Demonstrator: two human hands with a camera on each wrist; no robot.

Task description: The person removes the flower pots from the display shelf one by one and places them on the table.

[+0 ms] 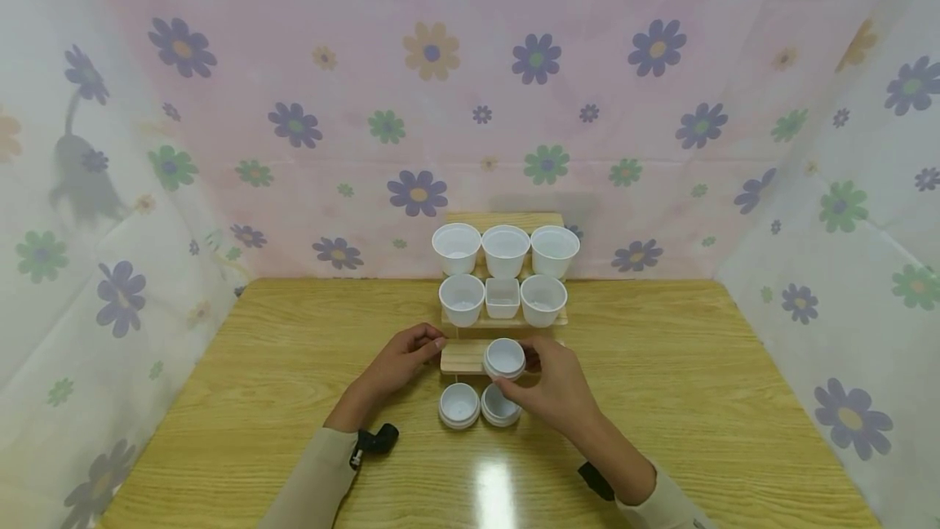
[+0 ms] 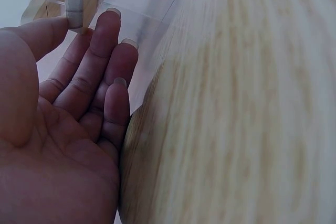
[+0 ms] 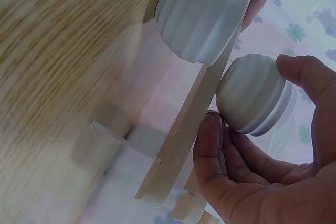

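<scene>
My right hand (image 1: 558, 390) holds a small white ribbed pot (image 3: 252, 90) between thumb and fingers. The pot is at the lowest wooden board (image 1: 461, 357) of a tiered stand with clear supports; whether it rests on the board cannot be told. My left hand (image 1: 400, 362) is at the left end of that board; in the left wrist view, thumb and a finger pinch the board's end (image 2: 75, 1), the other fingers loosely bent. Two similar white pots stand on the table in front: a left one (image 1: 458, 405) and a right one (image 1: 498, 408), partly hidden by my right hand.
Higher tiers hold several white pots, among them a tapered one (image 1: 456, 247) and a small square one (image 1: 503, 298). The stand is on a wood-grain table (image 1: 661, 398) near a flowered backdrop (image 1: 470, 137). Dark straps (image 1: 378, 439) are at the wrists.
</scene>
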